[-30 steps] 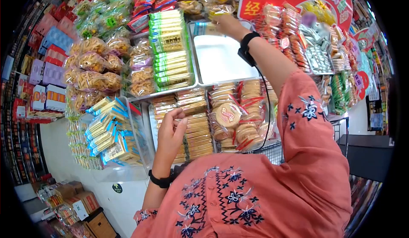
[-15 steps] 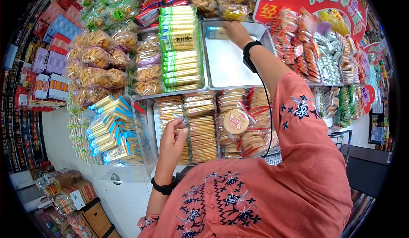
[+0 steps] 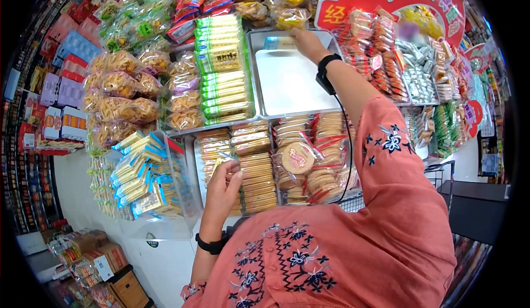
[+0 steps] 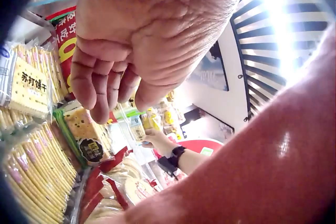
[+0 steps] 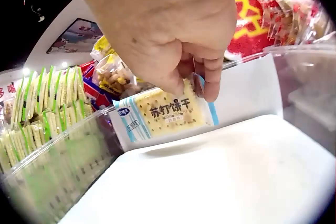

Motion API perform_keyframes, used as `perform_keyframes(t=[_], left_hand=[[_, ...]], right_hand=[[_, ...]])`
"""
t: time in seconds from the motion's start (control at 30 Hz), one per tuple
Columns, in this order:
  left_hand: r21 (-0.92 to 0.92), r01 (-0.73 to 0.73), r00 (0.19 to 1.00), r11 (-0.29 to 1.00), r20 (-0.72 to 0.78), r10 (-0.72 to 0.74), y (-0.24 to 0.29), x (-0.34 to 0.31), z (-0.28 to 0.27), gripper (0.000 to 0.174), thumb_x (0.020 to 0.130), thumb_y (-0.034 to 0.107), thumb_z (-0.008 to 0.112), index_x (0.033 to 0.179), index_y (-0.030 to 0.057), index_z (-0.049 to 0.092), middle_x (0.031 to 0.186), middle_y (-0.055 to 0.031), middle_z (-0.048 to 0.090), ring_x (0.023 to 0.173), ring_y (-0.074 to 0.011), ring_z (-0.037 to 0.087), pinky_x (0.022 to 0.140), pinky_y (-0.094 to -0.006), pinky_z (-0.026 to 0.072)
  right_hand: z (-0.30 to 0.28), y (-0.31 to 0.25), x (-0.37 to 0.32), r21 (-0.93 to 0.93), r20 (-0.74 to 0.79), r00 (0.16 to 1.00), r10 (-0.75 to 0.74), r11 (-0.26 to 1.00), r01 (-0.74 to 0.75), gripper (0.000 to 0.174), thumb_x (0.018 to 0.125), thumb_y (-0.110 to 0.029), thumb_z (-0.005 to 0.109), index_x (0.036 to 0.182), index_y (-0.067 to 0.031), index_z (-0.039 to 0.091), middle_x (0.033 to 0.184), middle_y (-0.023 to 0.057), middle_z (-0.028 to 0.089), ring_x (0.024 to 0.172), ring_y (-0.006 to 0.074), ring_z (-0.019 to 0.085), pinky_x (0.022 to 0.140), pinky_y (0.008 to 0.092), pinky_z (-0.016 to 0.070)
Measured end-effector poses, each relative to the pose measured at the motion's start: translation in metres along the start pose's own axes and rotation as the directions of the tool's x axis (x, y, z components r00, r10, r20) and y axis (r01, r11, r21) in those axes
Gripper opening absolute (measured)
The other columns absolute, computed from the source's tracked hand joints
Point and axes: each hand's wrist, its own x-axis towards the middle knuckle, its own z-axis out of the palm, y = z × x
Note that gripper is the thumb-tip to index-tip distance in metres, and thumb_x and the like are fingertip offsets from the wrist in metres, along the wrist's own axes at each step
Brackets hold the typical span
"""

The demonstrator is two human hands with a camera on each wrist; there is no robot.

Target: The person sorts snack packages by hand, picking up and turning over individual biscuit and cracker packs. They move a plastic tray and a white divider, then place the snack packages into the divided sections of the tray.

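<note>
Pinching the pack on edge in the tray, upper centre, the right hand may tip it flat; left hand seems empty, loosely curled.

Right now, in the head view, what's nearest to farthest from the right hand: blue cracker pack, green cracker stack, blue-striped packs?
1. blue cracker pack: pinched in the right hand, at the tray's far end.
2. green cracker stack: just left of the tray.
3. blue-striped packs: far lower left, in the clear bin.
</note>
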Motion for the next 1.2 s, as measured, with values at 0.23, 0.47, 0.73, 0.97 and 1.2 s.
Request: perform_keyframes(t=[0.23,0.47,0.73,0.97,1.2], left_hand=[[0.075,0.026,0.995,0.997,0.090,-0.033,-0.010,0.001,0.003,0.034,0.100,0.013,0.062,0.129,-0.0036,0.057,0.112,-0.0094,0.067,0.091,-0.0129,0.063,0.082,-0.0288,0.0531],[0.071,0.041,0.993,0.997,0.112,-0.048,-0.001,0.002,0.008,0.033,0.101,0.014,0.063,0.129,-0.0030,0.057,0.117,-0.0148,0.067,0.093,-0.0186,0.067,0.082,-0.0304,0.0548],[0.148,0.032,0.989,0.988,0.137,-0.053,-0.002,0.000,0.009,0.035,0.100,0.016,0.064,0.129,-0.0031,0.058,0.116,-0.0157,0.066,0.095,-0.0199,0.067,0.082,-0.0311,0.0553],[0.124,0.055,0.982,0.991,0.172,-0.076,-0.005,0.000,0.012,0.036,0.100,0.018,0.065,0.129,-0.0031,0.058,0.116,-0.0145,0.067,0.097,-0.0186,0.066,0.085,-0.0317,0.0537],[0.177,0.009,0.977,0.984,0.206,-0.046,-0.013,0.000,0.012,0.038,0.100,0.020,0.064,0.129,-0.0046,0.057,0.117,-0.0184,0.065,0.097,-0.0249,0.068,0.084,-0.0345,0.0546]], right_hand=[[-0.029,0.058,-0.019,-0.135,0.047,0.998,0.053,0.990,-0.046,0.020,0.089,-0.001,0.054,0.102,-0.0031,0.069,0.101,0.0226,0.070,0.100,0.0411,0.067,0.088,0.0459,0.0521],[-0.024,0.077,-0.023,-0.204,0.045,0.998,0.044,0.978,-0.034,0.024,0.088,0.000,0.055,0.107,-0.0018,0.068,0.109,0.0246,0.067,0.106,0.0392,0.067,0.092,0.0474,0.0530],[-0.018,0.070,-0.027,-0.332,0.049,0.998,0.030,0.943,-0.012,0.019,0.093,-0.006,0.052,0.106,-0.0014,0.065,0.109,0.0230,0.065,0.107,0.0403,0.064,0.093,0.0471,0.0526],[-0.014,0.075,-0.027,-0.341,0.049,0.998,0.035,0.940,-0.016,0.019,0.092,-0.004,0.051,0.104,-0.0015,0.065,0.106,0.0234,0.066,0.106,0.0397,0.065,0.093,0.0468,0.0525],[-0.014,0.070,-0.033,-0.362,0.052,0.999,-0.007,0.932,0.026,0.019,0.090,-0.005,0.052,0.103,-0.0017,0.066,0.106,0.0232,0.067,0.104,0.0392,0.066,0.091,0.0475,0.0534]])
